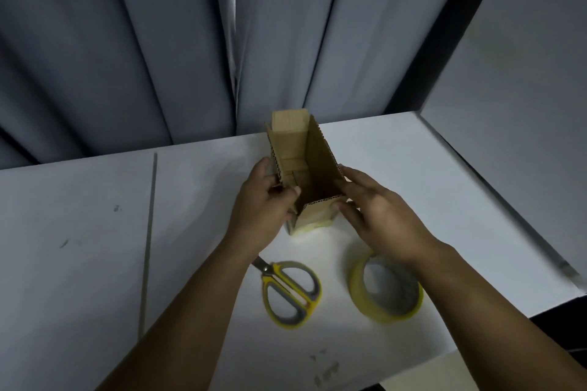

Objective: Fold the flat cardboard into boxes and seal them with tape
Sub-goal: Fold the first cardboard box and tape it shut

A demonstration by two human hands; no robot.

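Scissors [293, 294], tape roll [382, 316] | box [320, 159] upright beyond | left hand [263, 209] pinches rim | right hand [381, 213] pressed flat

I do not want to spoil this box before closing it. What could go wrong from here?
1. The box stands tall and narrow on the table, top flaps open. The left hand grips its left wall; the right hand only rests against the right side, so it may tip or go out of square.
2. The tape roll lies under the right wrist and the scissors by the left forearm; drawing the arms back could knock them.
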